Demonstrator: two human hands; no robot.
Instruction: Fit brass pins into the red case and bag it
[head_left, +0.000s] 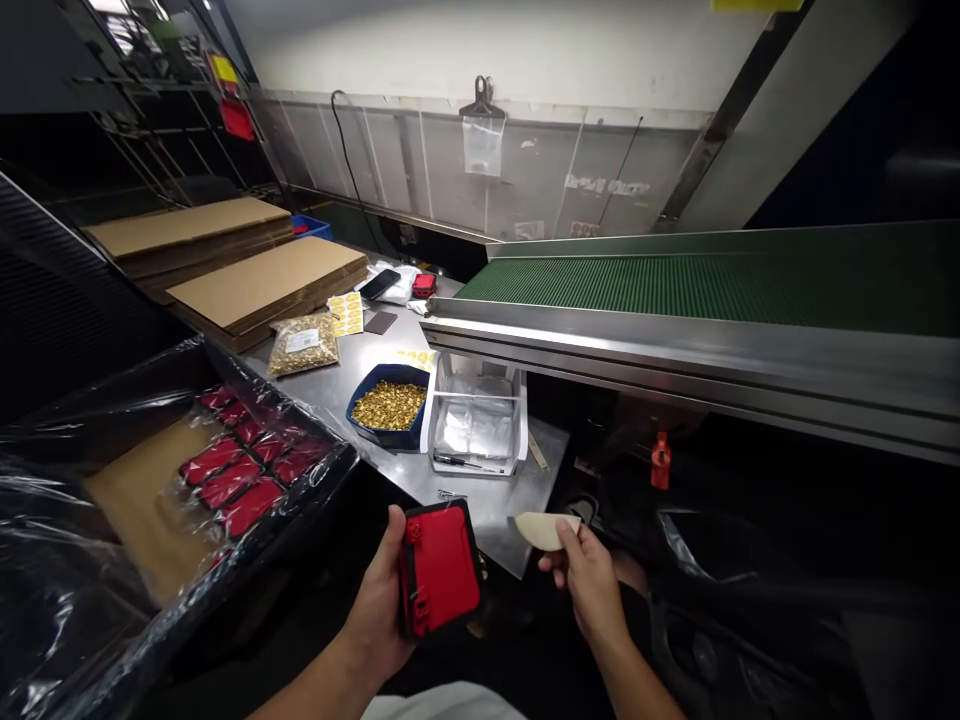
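Observation:
My left hand (382, 610) grips a red plastic case with a black border (446, 565), its flat face turned up toward me. Pinched between thumb and fingers of my right hand (589, 580) is a flat cream-coloured piece with a curved lower edge (541, 530). A gap separates the two held things. Just beyond them stands a white bin (517, 460) with clear plastic bags and a pen-like tool (461, 462) in it. Beside that is a blue tray (362, 432) full of small gold-coloured metal parts (390, 405).
At left, a box lined with dark plastic (300, 410) holds several red cases (251, 505). Stacked cardboard sheets (270, 280), a bag of gold parts (304, 345), a sticker sheet (346, 313) and a phone (381, 284) lie behind. A green conveyor belt (637, 285) runs right.

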